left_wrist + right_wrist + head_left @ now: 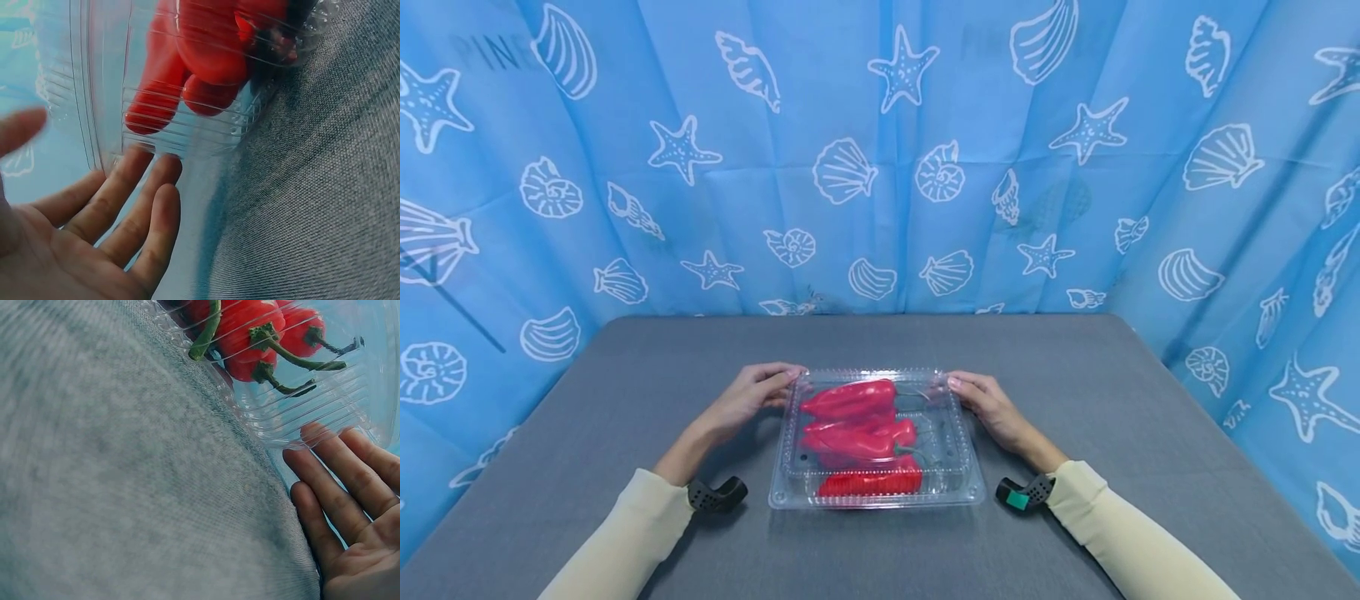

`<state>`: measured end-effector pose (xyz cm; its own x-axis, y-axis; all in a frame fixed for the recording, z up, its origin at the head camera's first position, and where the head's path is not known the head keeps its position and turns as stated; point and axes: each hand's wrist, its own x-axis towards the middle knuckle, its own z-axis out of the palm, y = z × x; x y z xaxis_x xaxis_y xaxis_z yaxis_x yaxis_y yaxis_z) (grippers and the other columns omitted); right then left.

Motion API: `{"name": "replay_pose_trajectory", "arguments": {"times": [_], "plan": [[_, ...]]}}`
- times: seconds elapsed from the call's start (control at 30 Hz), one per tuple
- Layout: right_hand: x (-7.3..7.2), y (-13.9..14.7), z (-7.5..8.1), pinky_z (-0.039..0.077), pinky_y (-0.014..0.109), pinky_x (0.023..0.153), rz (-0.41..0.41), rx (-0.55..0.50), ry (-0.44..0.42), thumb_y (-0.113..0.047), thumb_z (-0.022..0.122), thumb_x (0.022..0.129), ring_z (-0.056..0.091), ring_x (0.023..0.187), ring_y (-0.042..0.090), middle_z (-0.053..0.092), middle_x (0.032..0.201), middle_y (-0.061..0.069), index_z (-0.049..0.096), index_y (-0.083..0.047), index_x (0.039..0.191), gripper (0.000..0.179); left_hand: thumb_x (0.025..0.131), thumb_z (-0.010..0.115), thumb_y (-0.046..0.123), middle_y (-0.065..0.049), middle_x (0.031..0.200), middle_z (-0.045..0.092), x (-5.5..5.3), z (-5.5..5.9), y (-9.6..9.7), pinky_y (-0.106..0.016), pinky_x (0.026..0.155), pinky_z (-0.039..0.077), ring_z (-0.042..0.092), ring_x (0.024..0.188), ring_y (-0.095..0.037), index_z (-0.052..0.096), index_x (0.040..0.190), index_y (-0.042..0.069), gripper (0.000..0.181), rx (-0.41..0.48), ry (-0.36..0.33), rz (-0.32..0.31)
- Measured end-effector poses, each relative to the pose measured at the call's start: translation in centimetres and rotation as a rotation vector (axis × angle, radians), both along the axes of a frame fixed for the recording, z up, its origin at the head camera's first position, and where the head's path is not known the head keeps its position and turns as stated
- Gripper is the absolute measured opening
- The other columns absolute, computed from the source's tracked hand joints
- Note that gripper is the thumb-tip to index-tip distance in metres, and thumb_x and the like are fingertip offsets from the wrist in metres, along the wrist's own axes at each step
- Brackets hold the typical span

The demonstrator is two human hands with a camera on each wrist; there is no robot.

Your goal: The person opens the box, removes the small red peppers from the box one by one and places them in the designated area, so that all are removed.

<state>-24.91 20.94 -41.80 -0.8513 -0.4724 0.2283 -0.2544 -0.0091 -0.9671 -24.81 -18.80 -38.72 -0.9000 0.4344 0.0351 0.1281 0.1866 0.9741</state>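
A clear plastic clamshell box (951, 483) stands on the table with several red peppers (853, 402) inside, their green stems (292, 357) toward the right. Whether its lid is latched cannot be told. My left hand (752, 398) is at the far left corner of the box. In the left wrist view its fingers (130, 217) reach out nearly straight to the ribbed side wall, with the thumb held apart. At the far right corner is my right hand (996, 410). Its extended fingers (334, 503) touch or nearly touch the ribbed wall in the right wrist view.
The box sits mid-table on a grey cloth-like surface (700, 533). A blue curtain (880, 225) with white shells and starfish hangs behind the table and along both sides. Black bands (718, 494) are on both wrists, below the cream sleeves.
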Motion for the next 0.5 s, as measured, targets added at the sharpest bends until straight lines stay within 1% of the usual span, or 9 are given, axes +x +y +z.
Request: {"name": "replay_pose_trajectory", "arguments": {"times": [0.1,0.17,0.27,0.33,0.4,0.5], "plan": [[-0.06,-0.06,-0.13,0.057,0.034,0.086,-0.006,0.007,0.002,-0.019,0.045,0.106,0.069,0.101,0.024,0.064,0.120,0.032,0.052,0.019,0.129,0.045,0.102,0.059,0.029,-0.026,0.134,0.058,0.09,-0.12,-0.15,-0.036,0.095,0.053,0.062,0.117,-0.032,0.043,0.146,-0.010,0.061,-0.013,0.004,-0.044],[-0.14,-0.09,-0.19,0.057,0.035,0.086,-0.012,0.012,0.006,-0.019,0.044,0.106,0.069,0.101,0.024,0.063,0.121,0.032,0.053,0.018,0.130,0.045,0.097,0.065,0.030,-0.026,0.141,0.053,0.19,-0.17,-0.19,-0.042,0.100,0.050,0.056,0.125,-0.037,0.038,0.150,-0.008,0.071,-0.015,0.010,-0.075],[-0.19,-0.21,-0.24,0.057,0.036,0.087,-0.026,0.013,0.016,-0.019,0.044,0.107,0.070,0.102,0.024,0.064,0.121,0.032,0.053,0.018,0.129,0.044,0.092,0.070,0.032,-0.026,0.144,0.050,0.37,-0.13,-0.09,-0.049,0.106,0.045,0.050,0.132,-0.041,0.034,0.153,-0.006,0.079,-0.013,0.006,-0.087],[-0.14,-0.34,-0.18,0.057,0.034,0.088,-0.052,0.011,0.016,-0.019,0.044,0.108,0.070,0.102,0.021,0.066,0.119,0.029,0.053,0.018,0.129,0.044,0.093,0.069,0.031,-0.024,0.145,0.049,0.36,-0.14,0.04,-0.051,0.108,0.043,0.049,0.133,-0.040,0.035,0.153,-0.004,0.078,-0.018,0.001,-0.061],[-0.10,-0.53,-0.10,0.056,0.032,0.089,-0.082,0.007,0.011,-0.019,0.044,0.108,0.071,0.103,0.019,0.067,0.119,0.028,0.052,0.019,0.130,0.044,0.094,0.068,0.030,-0.024,0.144,0.050,0.33,-0.22,0.15,-0.050,0.107,0.044,0.050,0.132,-0.038,0.037,0.152,-0.003,0.074,-0.027,0.012,-0.026],[-0.10,-0.84,-0.02,0.056,0.030,0.090,-0.122,0.009,0.012,-0.017,0.044,0.109,0.072,0.102,0.019,0.065,0.120,0.032,0.049,0.019,0.133,0.044,0.096,0.066,0.025,-0.025,0.144,0.050,0.29,-0.34,0.37,-0.048,0.106,0.046,0.051,0.131,-0.037,0.039,0.151,-0.003,0.067,-0.018,0.023,0.031]]}}
